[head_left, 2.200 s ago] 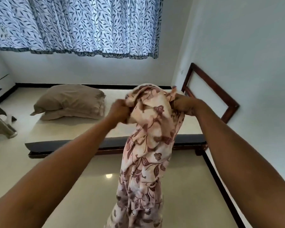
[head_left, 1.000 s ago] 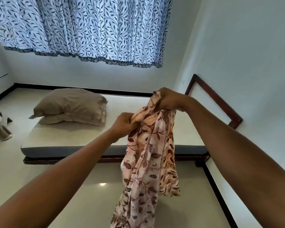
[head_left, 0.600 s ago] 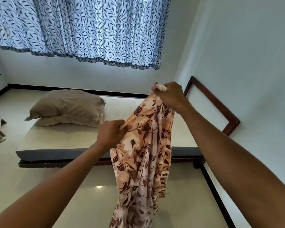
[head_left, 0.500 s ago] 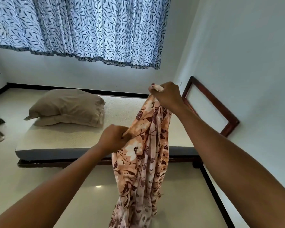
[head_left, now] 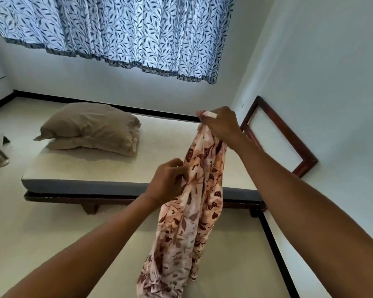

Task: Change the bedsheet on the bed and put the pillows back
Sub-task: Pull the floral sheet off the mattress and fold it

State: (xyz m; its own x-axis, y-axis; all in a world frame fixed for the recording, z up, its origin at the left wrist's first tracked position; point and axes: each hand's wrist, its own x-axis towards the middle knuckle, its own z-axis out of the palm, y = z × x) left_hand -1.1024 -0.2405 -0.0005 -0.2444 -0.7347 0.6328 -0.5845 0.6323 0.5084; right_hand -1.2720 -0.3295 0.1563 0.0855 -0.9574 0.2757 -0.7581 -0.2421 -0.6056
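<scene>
Floral bedsheet (head_left: 194, 211) now hangs unbunched: my right grip (head_left: 221, 123) clamps its corner high, my left grip (head_left: 166, 183) pinches lower, ready for spreading.

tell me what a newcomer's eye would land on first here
First, the floral bedsheet hanging bunched in mid-frame, its top corner gripped by the right hand held high while the left hand pinches an edge lower down. Behind it lies the bare mattress with two brown pillows stacked toward the picture's left, under a blue leaf-print curtain across the top.
</scene>
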